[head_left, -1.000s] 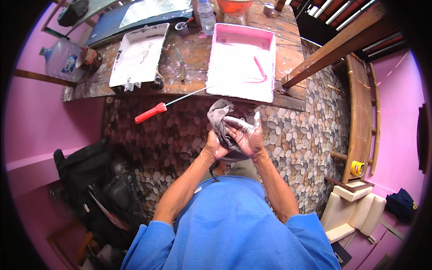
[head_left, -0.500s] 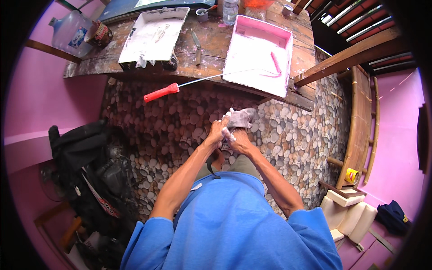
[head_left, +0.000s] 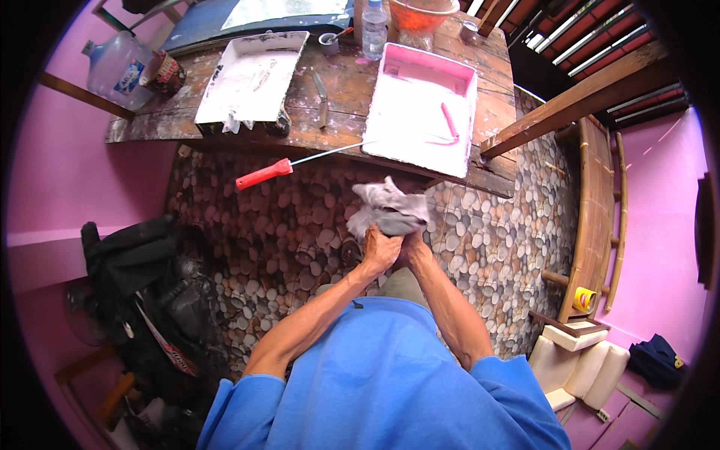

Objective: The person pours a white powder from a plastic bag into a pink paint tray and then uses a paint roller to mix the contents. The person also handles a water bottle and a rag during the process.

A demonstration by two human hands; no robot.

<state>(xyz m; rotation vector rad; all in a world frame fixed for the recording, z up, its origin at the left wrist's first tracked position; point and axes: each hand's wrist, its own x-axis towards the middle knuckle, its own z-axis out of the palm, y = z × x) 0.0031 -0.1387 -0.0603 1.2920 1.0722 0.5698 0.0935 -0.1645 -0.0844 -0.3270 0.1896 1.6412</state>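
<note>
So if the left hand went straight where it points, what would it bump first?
The grey cloth the left hand touches; past that, maybe the wooden table or the tray on it; depth is unclear.

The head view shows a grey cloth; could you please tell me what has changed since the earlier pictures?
The cloth, held in the left hand at first and then over the right hand, is now bunched in front of both; the open, paint-smeared right palm no longer shows. The roller still lies in the pink tray.
</note>
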